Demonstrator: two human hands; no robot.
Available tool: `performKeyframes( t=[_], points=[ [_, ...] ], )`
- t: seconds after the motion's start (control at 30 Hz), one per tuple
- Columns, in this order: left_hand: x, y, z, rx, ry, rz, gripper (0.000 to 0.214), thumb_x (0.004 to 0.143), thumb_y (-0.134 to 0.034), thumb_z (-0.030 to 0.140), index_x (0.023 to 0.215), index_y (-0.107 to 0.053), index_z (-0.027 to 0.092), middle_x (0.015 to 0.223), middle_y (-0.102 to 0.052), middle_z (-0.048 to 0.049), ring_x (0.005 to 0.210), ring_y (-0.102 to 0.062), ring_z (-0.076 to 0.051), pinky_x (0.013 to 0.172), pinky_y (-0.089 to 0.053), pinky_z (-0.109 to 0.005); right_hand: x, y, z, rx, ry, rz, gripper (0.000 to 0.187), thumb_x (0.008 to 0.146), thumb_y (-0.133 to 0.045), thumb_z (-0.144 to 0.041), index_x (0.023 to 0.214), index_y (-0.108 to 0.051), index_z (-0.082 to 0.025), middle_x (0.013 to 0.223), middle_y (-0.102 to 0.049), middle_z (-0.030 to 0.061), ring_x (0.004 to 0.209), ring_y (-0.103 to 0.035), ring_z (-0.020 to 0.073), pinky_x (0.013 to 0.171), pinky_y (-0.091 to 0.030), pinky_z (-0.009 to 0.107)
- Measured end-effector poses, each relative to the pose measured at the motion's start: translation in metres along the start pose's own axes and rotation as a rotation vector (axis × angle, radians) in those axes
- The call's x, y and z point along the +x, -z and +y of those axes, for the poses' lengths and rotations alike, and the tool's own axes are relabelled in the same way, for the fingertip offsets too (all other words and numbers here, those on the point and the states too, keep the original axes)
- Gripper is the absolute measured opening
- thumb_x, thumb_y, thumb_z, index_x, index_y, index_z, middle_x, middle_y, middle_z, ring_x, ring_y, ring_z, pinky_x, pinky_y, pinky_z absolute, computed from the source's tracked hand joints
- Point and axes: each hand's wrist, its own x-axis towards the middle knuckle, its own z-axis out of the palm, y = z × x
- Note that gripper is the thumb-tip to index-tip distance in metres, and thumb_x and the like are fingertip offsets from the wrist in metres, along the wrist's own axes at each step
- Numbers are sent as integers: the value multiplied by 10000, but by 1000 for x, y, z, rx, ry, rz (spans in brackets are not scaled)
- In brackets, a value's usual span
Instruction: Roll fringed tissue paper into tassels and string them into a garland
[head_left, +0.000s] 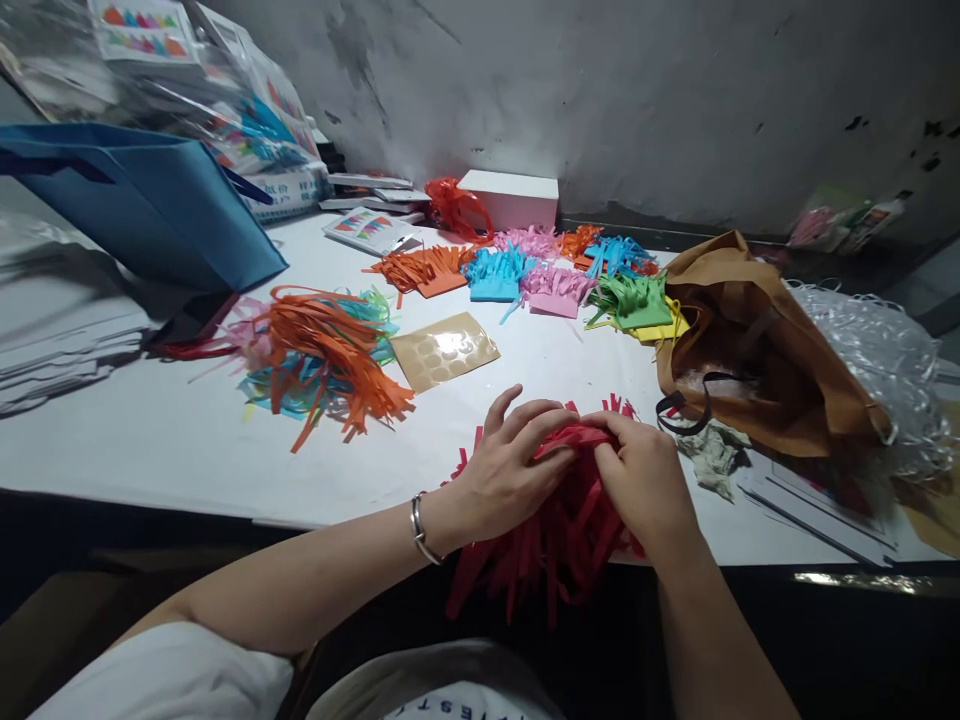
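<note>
Both hands are closed on a bundle of red fringed tissue paper (551,550) at the front edge of the table. My left hand (506,475), with a silver bangle at its wrist, grips the folded middle from the left, its little-side fingers partly hidden. From the right, my right hand (637,475) pinches the same fold between thumb and fingers. The cut strips hang down over the edge, and more red ends stick out behind the hands. Just beyond lies a tan sheet of round clear stickers (445,350).
Left of the sheet lies a heap of orange and teal tissue strips (322,350). Several fringed bundles, among them a blue one (495,280), line the back. A blue bag (150,200) stands left, an open brown bag (780,350) right. A pink-white box (514,198) sits by the wall.
</note>
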Motion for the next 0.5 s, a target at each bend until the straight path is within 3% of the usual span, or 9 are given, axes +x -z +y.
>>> performKeyframes(
  t=[0.13, 0.3, 0.4, 0.5],
  points=[
    [-1, 2, -3, 38, 101, -10, 187, 906, -609, 171, 1083, -639, 222, 1274, -635, -91, 1215, -537, -264, 1165, -241, -573, 3, 0, 5, 11, -10, 33, 356, 809, -458, -134, 1017, -737, -208, 945, -764, 59, 874, -680, 248, 826, -501, 382],
    [1, 7, -1, -35, 253, -36, 42, 915, -617, 228, 912, -654, 209, 1199, -649, -96, 1133, -558, -277, 1097, -307, -607, 5, -3, 5, -70, 162, 153, 405, 782, -421, -100, 1034, -725, -189, 986, -757, 88, 890, -669, 247, 905, -484, 428],
    [3, 29, 1, -190, 220, -16, 43, 900, -628, 191, 868, -643, 216, 1197, -629, -83, 1145, -541, -257, 1082, -358, -554, 13, 6, 20, -197, 164, 280, 421, 752, -413, -97, 1022, -727, -169, 941, -755, 107, 850, -663, 258, 941, -455, 470],
    [6, 65, -5, -397, 237, 6, 51, 893, -657, 207, 844, -644, 203, 1117, -642, -89, 1066, -573, -226, 959, -484, -412, 29, 24, 56, -278, 19, 277, 406, 737, -439, -165, 1005, -743, -183, 844, -749, 106, 786, -665, 284, 804, -493, 423]
  ],
)
